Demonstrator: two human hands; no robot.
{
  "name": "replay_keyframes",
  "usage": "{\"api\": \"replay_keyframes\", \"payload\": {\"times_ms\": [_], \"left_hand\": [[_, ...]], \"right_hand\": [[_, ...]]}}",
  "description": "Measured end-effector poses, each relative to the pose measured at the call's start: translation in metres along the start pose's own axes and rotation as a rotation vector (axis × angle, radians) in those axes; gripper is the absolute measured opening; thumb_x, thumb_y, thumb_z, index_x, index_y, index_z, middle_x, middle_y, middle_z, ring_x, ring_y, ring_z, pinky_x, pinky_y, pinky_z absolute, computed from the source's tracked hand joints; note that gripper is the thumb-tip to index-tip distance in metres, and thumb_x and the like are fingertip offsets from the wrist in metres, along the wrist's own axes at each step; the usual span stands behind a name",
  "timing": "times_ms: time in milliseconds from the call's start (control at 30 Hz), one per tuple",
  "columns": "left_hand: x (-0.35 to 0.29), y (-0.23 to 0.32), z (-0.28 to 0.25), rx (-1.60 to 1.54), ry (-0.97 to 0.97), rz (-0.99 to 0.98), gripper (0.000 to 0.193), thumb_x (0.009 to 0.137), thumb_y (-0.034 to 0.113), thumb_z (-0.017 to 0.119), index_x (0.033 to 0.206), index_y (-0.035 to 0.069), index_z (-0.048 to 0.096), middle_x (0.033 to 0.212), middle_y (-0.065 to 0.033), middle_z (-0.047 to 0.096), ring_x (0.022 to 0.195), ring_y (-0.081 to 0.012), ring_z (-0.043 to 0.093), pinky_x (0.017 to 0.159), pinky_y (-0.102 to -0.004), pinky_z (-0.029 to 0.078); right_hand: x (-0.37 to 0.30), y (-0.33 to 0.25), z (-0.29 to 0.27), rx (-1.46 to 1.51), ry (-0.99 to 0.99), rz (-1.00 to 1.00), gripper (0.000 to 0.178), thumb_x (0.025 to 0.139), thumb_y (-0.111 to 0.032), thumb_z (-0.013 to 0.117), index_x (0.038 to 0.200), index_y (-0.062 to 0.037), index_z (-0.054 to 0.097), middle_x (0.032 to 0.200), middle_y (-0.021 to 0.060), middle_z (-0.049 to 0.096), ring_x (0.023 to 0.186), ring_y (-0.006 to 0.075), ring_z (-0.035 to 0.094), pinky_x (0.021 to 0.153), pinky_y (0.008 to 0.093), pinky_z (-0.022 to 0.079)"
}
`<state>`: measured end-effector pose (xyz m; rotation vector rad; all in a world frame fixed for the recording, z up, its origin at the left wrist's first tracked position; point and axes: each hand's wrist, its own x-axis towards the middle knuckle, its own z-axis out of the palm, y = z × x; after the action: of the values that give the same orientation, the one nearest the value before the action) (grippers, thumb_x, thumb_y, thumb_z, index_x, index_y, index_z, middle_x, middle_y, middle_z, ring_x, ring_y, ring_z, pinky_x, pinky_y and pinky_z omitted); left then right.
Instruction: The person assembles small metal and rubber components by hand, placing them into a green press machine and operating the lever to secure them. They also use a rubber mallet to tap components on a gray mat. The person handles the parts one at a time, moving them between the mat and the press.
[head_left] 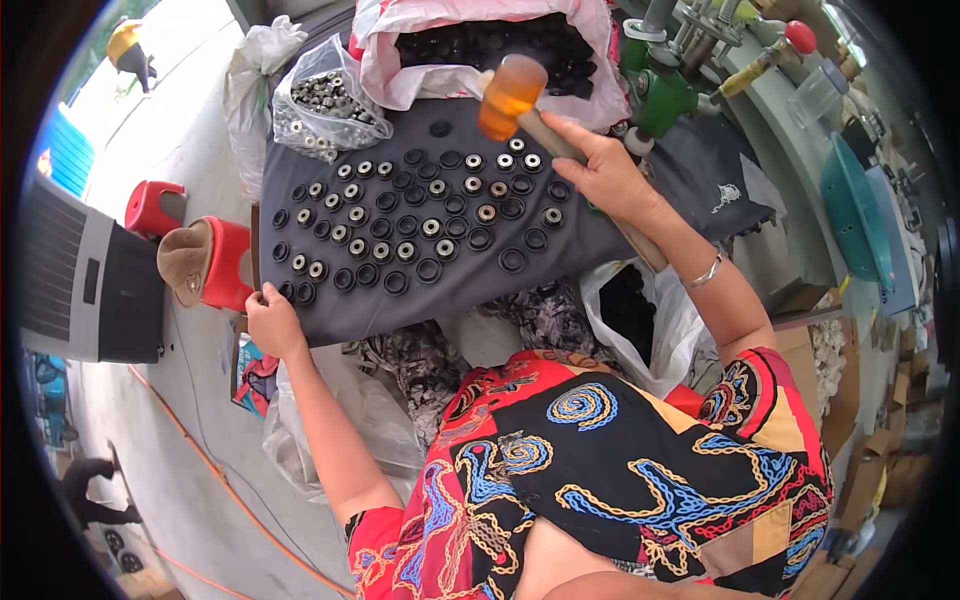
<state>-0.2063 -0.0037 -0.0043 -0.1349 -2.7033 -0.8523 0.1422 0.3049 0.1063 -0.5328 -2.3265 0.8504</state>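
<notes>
My right hand [608, 175] is closed round the wooden handle [640, 245] of a mallet. The amber, see-through mallet head [513, 97] is raised over the far part of the cloth-covered table. At the table's near left corner my left hand [274, 320] has its fingers closed. Its fingertips are beside a black rubber ring [304, 293]; what they pinch is too small to make out. Rough rows of black rings [397, 282] spread across the dark cloth [420, 318]. Several rings have a silver metal piece [431, 228] with a central hole seated in them.
A clear bag of metal pieces [335, 95] and a white-pink sack of black parts [420, 85] sit at the back. A green press [665, 100] with a red knob stands back right. Red stools [232, 262] are at the left. A white bag [672, 335] hangs near my lap.
</notes>
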Motion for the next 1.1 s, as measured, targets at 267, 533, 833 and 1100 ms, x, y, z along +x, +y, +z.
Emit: {"api": "replay_keyframes", "payload": {"times_ms": [267, 533, 833, 1100], "left_hand": [[-0.007, 0.006, -0.002, 0.013, 0.007, 0.020, 0.040, 0.092, 0.043, 0.056, 0.105, 0.007, 0.068, 0.096, -0.0150, 0.073, 0.088, -0.0345, 0.068, 0.075, -0.0463, 0.051], [-0.002, 0.004, 0.000, 0.019, 0.003, 0.028, 0.041, 0.092, 0.042, 0.056, 0.107, 0.006, 0.068, 0.098, -0.0164, 0.072, 0.090, -0.0351, 0.068, 0.076, -0.0453, 0.051], [-0.005, 0.005, -0.002, 0.019, -0.013, 0.001, 0.043, 0.092, 0.043, 0.056, 0.108, 0.006, 0.069, 0.101, -0.0147, 0.072, 0.092, -0.0342, 0.068, 0.078, -0.0447, 0.051], [-0.005, -0.007, 0.003, 0.035, -0.007, 0.021, 0.042, 0.092, 0.043, 0.056, 0.108, 0.007, 0.069, 0.100, -0.0146, 0.072, 0.091, -0.0343, 0.068, 0.078, -0.0453, 0.050]], "right_hand": [[-0.021, 0.027, 0.013, -0.213, -0.121, 0.126, 0.062, 0.086, -0.007, 0.063, 0.144, -0.0143, 0.046, 0.103, 0.0268, 0.066, 0.094, 0.0410, 0.065, 0.082, 0.0426, 0.051], [-0.019, 0.027, 0.013, -0.177, -0.131, 0.100, 0.063, 0.085, -0.006, 0.063, 0.145, -0.0136, 0.045, 0.098, 0.0265, 0.067, 0.091, 0.0403, 0.066, 0.081, 0.0424, 0.051], [-0.001, 0.034, 0.009, -0.282, -0.012, 0.099, 0.062, 0.086, -0.009, 0.063, 0.144, -0.0121, 0.045, 0.106, 0.0264, 0.066, 0.097, 0.0418, 0.064, 0.086, 0.0433, 0.051], [-0.006, 0.017, -0.006, -0.173, 0.042, 0.099, 0.061, 0.085, -0.007, 0.064, 0.144, -0.0101, 0.046, 0.117, 0.0243, 0.064, 0.106, 0.0387, 0.064, 0.090, 0.0415, 0.050]]}}
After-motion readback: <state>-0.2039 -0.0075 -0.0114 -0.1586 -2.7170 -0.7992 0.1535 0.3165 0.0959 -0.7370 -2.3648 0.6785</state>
